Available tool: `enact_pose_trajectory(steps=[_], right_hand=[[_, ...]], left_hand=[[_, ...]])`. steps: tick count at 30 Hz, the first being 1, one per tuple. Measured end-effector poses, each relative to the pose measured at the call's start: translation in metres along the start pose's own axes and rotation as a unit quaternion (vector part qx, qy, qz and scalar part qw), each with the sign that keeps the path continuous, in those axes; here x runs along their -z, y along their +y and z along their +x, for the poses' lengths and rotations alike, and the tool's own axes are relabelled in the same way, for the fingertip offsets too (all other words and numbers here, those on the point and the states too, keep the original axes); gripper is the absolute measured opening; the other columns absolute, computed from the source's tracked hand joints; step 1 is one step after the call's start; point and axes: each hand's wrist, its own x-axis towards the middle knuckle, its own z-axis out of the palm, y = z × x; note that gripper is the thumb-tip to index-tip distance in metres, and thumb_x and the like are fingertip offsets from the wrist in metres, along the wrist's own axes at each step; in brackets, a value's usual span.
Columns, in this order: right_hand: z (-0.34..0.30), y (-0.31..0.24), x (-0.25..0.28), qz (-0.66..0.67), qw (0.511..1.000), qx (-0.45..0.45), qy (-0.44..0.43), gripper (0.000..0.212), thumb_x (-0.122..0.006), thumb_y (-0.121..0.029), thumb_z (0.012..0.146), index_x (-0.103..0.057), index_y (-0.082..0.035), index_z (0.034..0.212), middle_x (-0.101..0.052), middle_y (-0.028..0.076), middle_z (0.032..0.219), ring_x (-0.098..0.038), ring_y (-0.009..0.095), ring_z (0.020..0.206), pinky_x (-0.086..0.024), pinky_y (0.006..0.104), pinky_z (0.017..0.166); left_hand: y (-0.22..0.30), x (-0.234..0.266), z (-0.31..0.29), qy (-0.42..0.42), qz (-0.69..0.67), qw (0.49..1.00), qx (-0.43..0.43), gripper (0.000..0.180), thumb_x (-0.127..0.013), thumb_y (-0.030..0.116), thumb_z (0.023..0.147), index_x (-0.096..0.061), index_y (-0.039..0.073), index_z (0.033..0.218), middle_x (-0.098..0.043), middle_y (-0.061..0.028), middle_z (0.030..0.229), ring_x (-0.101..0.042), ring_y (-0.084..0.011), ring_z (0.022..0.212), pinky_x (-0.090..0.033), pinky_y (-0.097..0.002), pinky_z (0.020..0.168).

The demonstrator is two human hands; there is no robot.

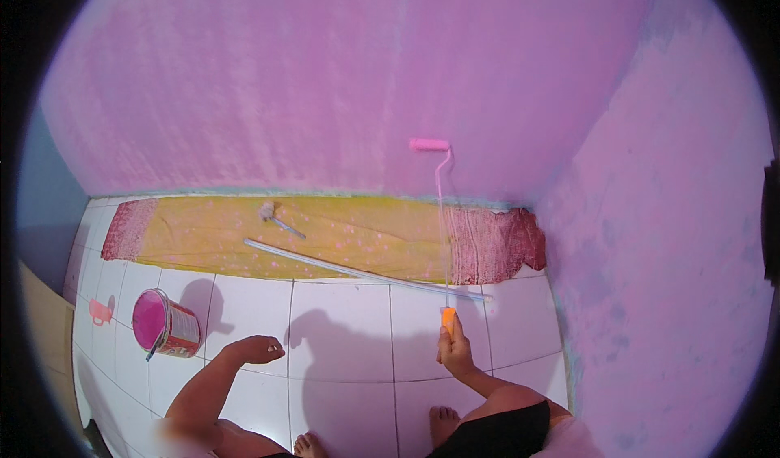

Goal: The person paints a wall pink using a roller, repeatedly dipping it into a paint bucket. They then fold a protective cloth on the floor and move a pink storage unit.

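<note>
Right now, your right grip (456,352) is closed around the orange handle (448,320) of a paint roller (429,144), whose pink head is ahead of that grip, at the wall (487,68); contact is hard to judge. Your left grip (258,349) is loosely curled; whether it holds anything, you can't tell. To its left, a bucket (180,328) contains pink paint (149,320), depth hidden. Farther left, a small pink jug's (101,312) contents are unclear.

The left hand (257,349) curls loosely inward; the right hand (457,352) grips.
</note>
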Motion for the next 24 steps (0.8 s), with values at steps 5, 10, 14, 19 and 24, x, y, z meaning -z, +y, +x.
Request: enact_pose_trajectory(steps=[5, 10, 14, 19, 24], right_hand=[[0.053, -0.070, 0.029, -0.025, 0.993, 0.081, 0.081, 0.058, -0.044, -0.019, 0.109, -0.020, -0.002, 0.159, -0.054, 0.007, 0.064, -0.057, 0.016, 0.049, -0.048, 0.0330, 0.048], [0.147, -0.186, 0.063, 0.013, 0.969, 0.202, 0.144, 0.058, -0.044, -0.023, 0.110, -0.020, -0.003, 0.159, -0.054, 0.006, 0.070, -0.053, 0.013, 0.050, -0.048, 0.0309, 0.047], [0.175, -0.239, 0.062, -0.010, 0.966, 0.197, 0.165, 0.057, -0.043, -0.025, 0.111, -0.022, -0.003, 0.159, -0.055, 0.007, 0.070, -0.055, 0.014, 0.051, -0.048, 0.0306, 0.047], [0.175, -0.192, 0.032, -0.105, 0.974, 0.148, 0.137, 0.062, -0.046, -0.025, 0.109, -0.018, -0.003, 0.159, -0.062, 0.020, 0.076, -0.065, 0.029, 0.056, -0.050, 0.0414, 0.050], [0.128, -0.081, -0.011, -0.136, 0.983, 0.102, 0.075, 0.067, -0.048, -0.028, 0.107, -0.013, -0.004, 0.159, -0.064, 0.022, 0.075, -0.067, 0.033, 0.058, -0.053, 0.0460, 0.054]], left_hand=[[-0.008, -0.005, 0.009, 0.005, 0.024, 1.000, -0.013, 0.052, -0.055, 0.053, 0.100, -0.067, 0.009, 0.125, -0.071, -0.0164, 0.120, -0.066, -0.0340, 0.113, -0.050, -0.0443, 0.100], [-0.006, -0.003, 0.011, 0.007, 0.021, 0.999, -0.026, 0.053, -0.055, 0.054, 0.099, -0.067, 0.009, 0.125, -0.071, -0.0167, 0.122, -0.064, -0.0364, 0.116, -0.050, -0.0446, 0.100], [0.002, 0.003, 0.001, 0.025, 0.023, 0.999, -0.032, 0.052, -0.055, 0.054, 0.100, -0.067, 0.010, 0.124, -0.071, -0.0162, 0.121, -0.065, -0.0359, 0.116, -0.050, -0.0441, 0.100], [0.007, 0.007, -0.008, 0.009, 0.013, 1.000, -0.006, 0.054, -0.052, 0.054, 0.101, -0.066, 0.010, 0.129, -0.067, -0.0171, 0.129, -0.063, -0.0357, 0.120, -0.048, -0.0443, 0.105], [0.003, -0.001, -0.006, -0.002, 0.022, 1.000, -0.017, 0.053, -0.055, 0.053, 0.100, -0.066, 0.008, 0.125, -0.070, -0.0170, 0.123, -0.064, -0.0358, 0.116, -0.050, -0.0432, 0.100]])
